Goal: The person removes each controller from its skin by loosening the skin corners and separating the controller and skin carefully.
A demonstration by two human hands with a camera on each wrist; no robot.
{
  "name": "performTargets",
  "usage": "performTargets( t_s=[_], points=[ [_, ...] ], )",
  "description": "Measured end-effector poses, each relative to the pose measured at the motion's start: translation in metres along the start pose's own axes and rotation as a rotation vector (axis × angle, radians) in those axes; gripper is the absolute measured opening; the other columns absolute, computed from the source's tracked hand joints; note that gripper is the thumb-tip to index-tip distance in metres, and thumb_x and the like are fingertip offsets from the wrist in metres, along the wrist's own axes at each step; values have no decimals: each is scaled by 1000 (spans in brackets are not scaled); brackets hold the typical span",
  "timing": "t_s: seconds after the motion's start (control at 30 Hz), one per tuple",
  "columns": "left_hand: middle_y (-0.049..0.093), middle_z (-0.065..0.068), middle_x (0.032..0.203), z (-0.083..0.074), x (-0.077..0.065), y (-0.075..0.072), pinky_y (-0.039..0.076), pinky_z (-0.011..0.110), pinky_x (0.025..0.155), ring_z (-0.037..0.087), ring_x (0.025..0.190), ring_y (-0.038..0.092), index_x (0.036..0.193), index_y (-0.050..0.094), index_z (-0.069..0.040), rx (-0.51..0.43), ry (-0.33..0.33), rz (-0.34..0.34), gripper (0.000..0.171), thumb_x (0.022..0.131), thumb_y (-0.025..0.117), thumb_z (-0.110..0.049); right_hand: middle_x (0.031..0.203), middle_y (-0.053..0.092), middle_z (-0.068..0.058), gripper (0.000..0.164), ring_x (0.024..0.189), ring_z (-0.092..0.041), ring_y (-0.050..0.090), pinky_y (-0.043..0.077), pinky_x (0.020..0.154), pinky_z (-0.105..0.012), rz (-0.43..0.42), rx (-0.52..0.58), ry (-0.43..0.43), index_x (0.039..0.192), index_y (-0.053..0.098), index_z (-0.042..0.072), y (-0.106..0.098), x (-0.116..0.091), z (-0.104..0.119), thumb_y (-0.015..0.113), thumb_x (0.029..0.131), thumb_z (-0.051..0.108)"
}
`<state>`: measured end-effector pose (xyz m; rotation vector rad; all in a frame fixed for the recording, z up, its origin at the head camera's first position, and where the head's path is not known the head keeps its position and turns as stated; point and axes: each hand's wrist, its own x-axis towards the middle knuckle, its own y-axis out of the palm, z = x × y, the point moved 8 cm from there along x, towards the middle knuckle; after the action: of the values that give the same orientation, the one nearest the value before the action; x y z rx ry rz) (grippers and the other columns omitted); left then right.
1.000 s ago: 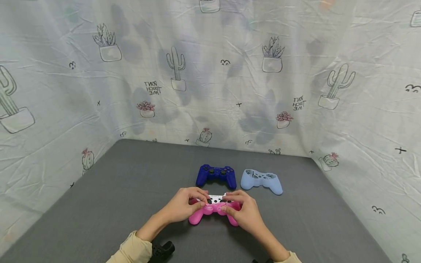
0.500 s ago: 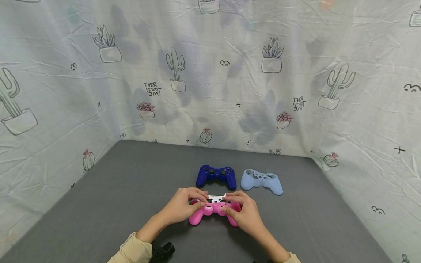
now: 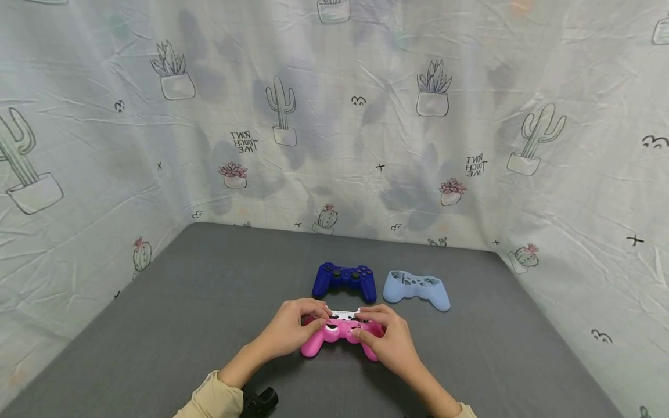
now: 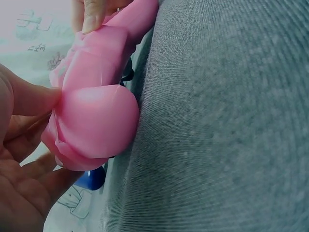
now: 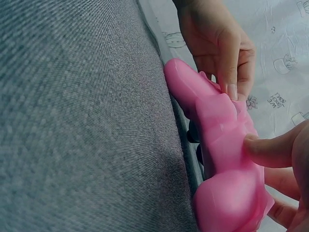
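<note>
Low over the grey table, both hands hold a white game controller (image 3: 343, 314) partly covered by a pink silicone cover (image 3: 342, 331). My left hand (image 3: 292, 327) pinches the cover's left side, thumb on the near face and fingers on the far edge. On the other side my right hand (image 3: 391, 338) pinches in the same way. The wrist views show the pink cover (image 4: 96, 121) wrinkled along the edge under the thumbs. The white top edge of the controller shows between the hands. Its grips are hidden inside the cover or behind the hands.
A dark blue controller (image 3: 344, 276) lies just beyond the hands. To its right is a light blue silicone cover (image 3: 416, 287). A black object (image 3: 260, 402) is beside the left sleeve (image 3: 213, 398). Patterned cloth (image 3: 334, 133) hangs around the grey table (image 3: 209, 278).
The pink cover appears slightly farther over the white controller's sticks, and less of them shows. Both hands keep nearly the same place and grip.
</note>
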<state>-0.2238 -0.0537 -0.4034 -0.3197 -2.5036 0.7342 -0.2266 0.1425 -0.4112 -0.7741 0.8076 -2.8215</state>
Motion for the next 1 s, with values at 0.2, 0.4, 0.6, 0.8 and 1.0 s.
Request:
performTargets(
  t_s=[0.2,0.4,0.6,0.8,1.0],
  points=[
    [68,-6,106,-2,0,-1,53,36,86,16,110,61,90,75,-14,13,-4,-1,9,91,71,-6,108,68,7,26,108,-19,60,46,93,-48,-3,18,14,100,79,16,-1,1,-1,87,76,22],
    [68,-7,106,-2,0,0,52,36,87,16,111,61,90,75,-15,37,-2,-6,10,91,71,-6,111,67,6,26,110,-20,59,46,94,-48,7,34,15,101,79,16,0,0,-2,87,77,22],
    [68,-8,106,-2,-2,1,51,39,89,18,113,60,90,75,-16,40,-1,-8,11,92,69,-7,112,67,6,28,110,-18,59,47,93,-45,13,33,3,102,79,15,1,-1,-4,87,76,21],
    [68,-8,105,-1,-3,2,51,38,89,16,112,60,91,75,-16,30,-2,-4,11,92,70,-6,113,67,5,28,112,-20,59,45,95,-48,17,35,-2,104,78,15,3,-3,-4,86,78,21],
    [69,-7,105,-2,0,-1,50,40,91,16,113,60,91,75,-15,45,15,-23,11,91,70,-5,117,65,3,30,113,-20,57,48,93,-43,70,33,-27,107,77,15,1,2,-3,84,80,25]
  ],
)
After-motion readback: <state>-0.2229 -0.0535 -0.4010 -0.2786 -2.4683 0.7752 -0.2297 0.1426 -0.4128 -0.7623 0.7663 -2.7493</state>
